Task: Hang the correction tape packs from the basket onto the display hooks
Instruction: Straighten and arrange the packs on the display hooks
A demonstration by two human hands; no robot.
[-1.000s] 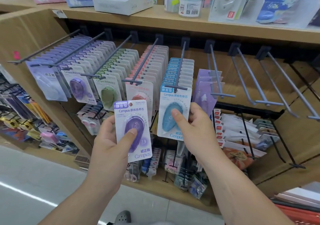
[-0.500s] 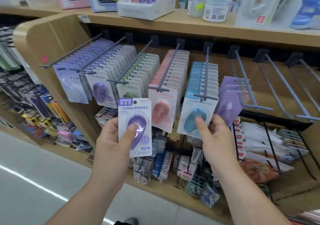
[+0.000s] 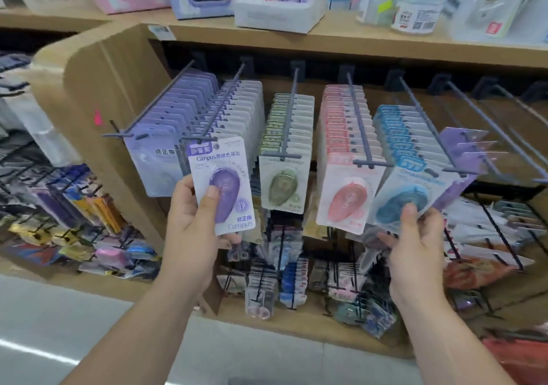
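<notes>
Far left, the lavender row is partly hidden behind the next hook's stock. The left hand is clamped on one purple pack, thumb on the blister and fingers out of sight behind the card. Its top edge sits right at the tip of the second hook. Can't tell if the hole is on it, and it covers that row's front card.

Then one green row and one pink row, both full to the tips.

The right hand pinches the front blue pack by its lower corner. It hangs tilted on hook five.

Three lilac packs come next, then bare hooks, at least two, cut off by the frame. The lower racks are too blurry to read.
</notes>
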